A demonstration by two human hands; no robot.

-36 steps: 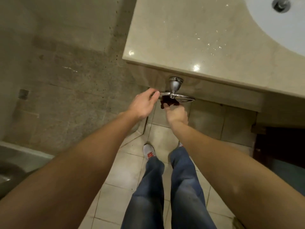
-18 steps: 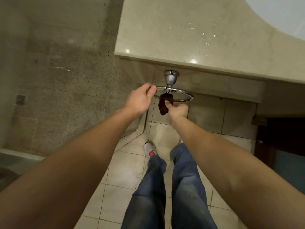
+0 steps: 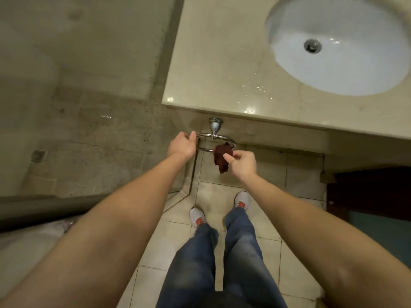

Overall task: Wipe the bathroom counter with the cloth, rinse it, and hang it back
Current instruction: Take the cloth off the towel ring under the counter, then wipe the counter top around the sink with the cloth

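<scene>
— Where is the cloth (image 3: 222,157)?
— Draped over the towel ring (image 3: 214,142) under the counter (image 3: 222,63)'s front edge, near its left corner; it hangs from the ring's right side.
— And the hands?
— The left hand (image 3: 182,146) is wrapped round the ring's left side. The right hand (image 3: 241,163) pinches the cloth, apparently between thumb and forefinger.

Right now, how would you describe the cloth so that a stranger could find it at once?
Start at the beige counter with the white sink. Under its front edge a chrome towel ring sticks out. The cloth hangs over the ring's right side, pinched by the right hand; it is the only dark red thing there.
</scene>
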